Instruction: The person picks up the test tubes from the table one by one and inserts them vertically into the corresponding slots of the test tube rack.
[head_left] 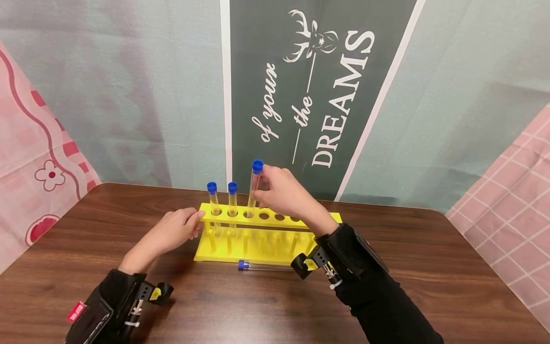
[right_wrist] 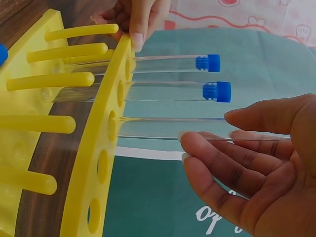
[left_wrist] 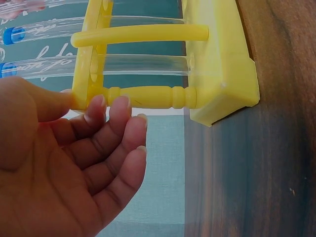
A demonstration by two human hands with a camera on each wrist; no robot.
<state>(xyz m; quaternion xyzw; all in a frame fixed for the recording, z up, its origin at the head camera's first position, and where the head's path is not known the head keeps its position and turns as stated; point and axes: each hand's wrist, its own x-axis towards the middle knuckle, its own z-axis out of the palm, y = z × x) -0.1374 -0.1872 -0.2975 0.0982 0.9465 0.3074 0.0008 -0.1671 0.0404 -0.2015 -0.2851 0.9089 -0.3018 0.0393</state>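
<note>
A yellow test tube rack [head_left: 253, 251] stands on the table, with a row of holes in its top bar and pegs below. My left hand [head_left: 178, 229] pinches the rack's left end between thumb and forefinger, beside the turned end post [left_wrist: 153, 97]. My right hand [head_left: 285, 188] pinches a clear, blue-capped test tube [head_left: 252, 193] between thumb and fingers. This tube tilts slightly, its lower end at the third hole from the left. Two similar tubes, one with its cap [right_wrist: 210, 62] nearest my left hand and the other [right_wrist: 217, 92] beside it, stand in the first two holes.
Another blue-capped tube [head_left: 266, 267] lies on the wooden table [head_left: 240, 310] along the rack's front, its right end hidden behind the right wrist camera. A printed cloth [head_left: 193, 95] hangs behind the table, with pink cloths [head_left: 515, 191] at both sides.
</note>
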